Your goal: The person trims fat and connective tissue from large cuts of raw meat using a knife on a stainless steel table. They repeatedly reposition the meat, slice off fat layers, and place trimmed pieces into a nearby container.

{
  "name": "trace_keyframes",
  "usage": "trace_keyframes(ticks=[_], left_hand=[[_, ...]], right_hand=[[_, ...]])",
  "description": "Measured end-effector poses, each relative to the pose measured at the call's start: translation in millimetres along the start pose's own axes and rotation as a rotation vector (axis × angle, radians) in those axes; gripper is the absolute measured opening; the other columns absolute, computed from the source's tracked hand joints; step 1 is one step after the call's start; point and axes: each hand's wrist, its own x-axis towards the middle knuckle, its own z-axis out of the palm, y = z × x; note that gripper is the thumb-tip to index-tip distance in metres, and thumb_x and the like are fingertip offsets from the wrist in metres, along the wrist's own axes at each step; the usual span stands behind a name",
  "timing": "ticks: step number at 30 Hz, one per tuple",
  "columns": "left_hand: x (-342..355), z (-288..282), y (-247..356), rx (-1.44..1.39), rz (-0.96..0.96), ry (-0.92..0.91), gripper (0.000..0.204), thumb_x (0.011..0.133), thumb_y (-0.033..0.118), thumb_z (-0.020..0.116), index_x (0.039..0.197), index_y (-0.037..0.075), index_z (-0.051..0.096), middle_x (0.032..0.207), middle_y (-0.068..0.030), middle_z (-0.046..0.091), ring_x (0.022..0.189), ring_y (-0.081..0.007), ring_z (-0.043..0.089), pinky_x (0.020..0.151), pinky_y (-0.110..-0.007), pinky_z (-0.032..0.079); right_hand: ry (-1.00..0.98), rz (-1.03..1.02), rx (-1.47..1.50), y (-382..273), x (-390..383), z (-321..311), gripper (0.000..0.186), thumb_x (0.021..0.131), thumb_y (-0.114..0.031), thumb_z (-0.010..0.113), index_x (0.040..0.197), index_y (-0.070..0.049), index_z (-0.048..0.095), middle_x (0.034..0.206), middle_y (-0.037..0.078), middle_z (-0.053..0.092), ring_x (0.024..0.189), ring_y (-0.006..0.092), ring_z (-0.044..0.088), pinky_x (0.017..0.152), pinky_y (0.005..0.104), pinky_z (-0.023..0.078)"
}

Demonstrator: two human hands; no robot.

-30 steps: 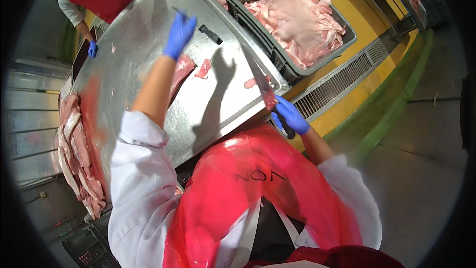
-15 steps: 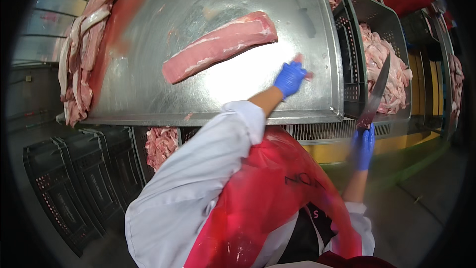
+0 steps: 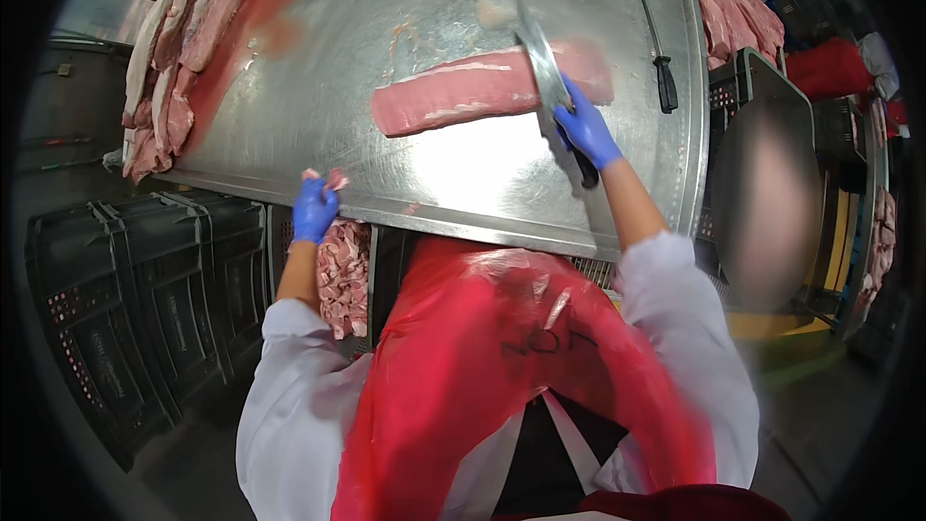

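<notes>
My left hand (image 3: 314, 205), in a blue glove, is closed on small pink meat scraps (image 3: 336, 178) at the front rim of the steel table (image 3: 463, 220), just above a crate of trimmings (image 3: 342, 280). My right hand (image 3: 585, 127), also gloved, grips the black handle of a large knife (image 3: 538, 58). Its blade lies across or over a long pork loin (image 3: 434, 96); whether it touches cannot be told. A sharpening steel (image 3: 658, 58) with a black handle lies on the table to the right.
Long fatty meat strips (image 3: 174, 68) line the table's left edge. Black crates (image 3: 125, 309) stand at lower left. A grey crate (image 3: 733, 77), partly blurred, and piled pink meat (image 3: 733, 10) are at right. Something red (image 3: 830, 72), perhaps a co-worker's apron, shows beyond.
My left hand has moved from the table's right part to the front edge at left with the scraps. My right hand has brought the knife inward over the loin. The view has swung round.
</notes>
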Motion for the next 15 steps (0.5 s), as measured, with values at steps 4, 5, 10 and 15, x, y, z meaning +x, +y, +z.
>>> trace_keyframes(ticks=[4, 5, 10, 15], left_hand=[[-58, 9, -132, 0.104, 0.036, 0.294, 0.045, 0.091, 0.022, 0.063, 0.133, 0.006, 0.064, 0.122, -0.0279, 0.064, 0.112, -0.0443, 0.063, 0.097, -0.051, 0.051], [-69, 7, -143, 0.146, -0.082, 0.197, 0.045, 0.091, 0.025, 0.065, 0.131, 0.004, 0.064, 0.121, -0.0274, 0.064, 0.109, -0.0439, 0.064, 0.093, -0.051, 0.053], [-107, -8, -152, 0.125, -0.17, 0.323, 0.037, 0.088, 0.027, 0.074, 0.111, 0.0, 0.064, 0.103, -0.0227, 0.068, 0.092, -0.0402, 0.069, 0.078, -0.047, 0.056], [-10, -13, -87, -0.256, 0.137, 0.518, 0.028, 0.087, 0.019, 0.076, 0.105, 0.002, 0.064, 0.093, -0.0148, 0.067, 0.077, -0.0302, 0.067, 0.069, -0.039, 0.054]], right_hand=[[-0.154, 0.123, -0.282, -65, 48, 31, 0.078, 0.096, -0.015, 0.057, 0.163, -0.033, 0.021, 0.077, 0.012, 0.065, 0.061, 0.0182, 0.062, 0.063, 0.0342, 0.053], [-0.138, 0.158, -0.226, -64, 47, 34, 0.078, 0.096, -0.016, 0.057, 0.163, -0.036, 0.023, 0.077, 0.012, 0.064, 0.062, 0.02, 0.063, 0.066, 0.0348, 0.054], [-0.138, 0.239, -0.196, -34, -43, 27, 0.075, 0.096, -0.015, 0.057, 0.162, -0.035, 0.026, 0.075, 0.015, 0.063, 0.06, 0.0196, 0.062, 0.065, 0.0354, 0.054], [-0.003, 0.17, -0.283, -59, -8, 47, 0.075, 0.095, -0.013, 0.058, 0.161, -0.034, 0.028, 0.075, 0.014, 0.063, 0.057, 0.0184, 0.059, 0.062, 0.0351, 0.053]])
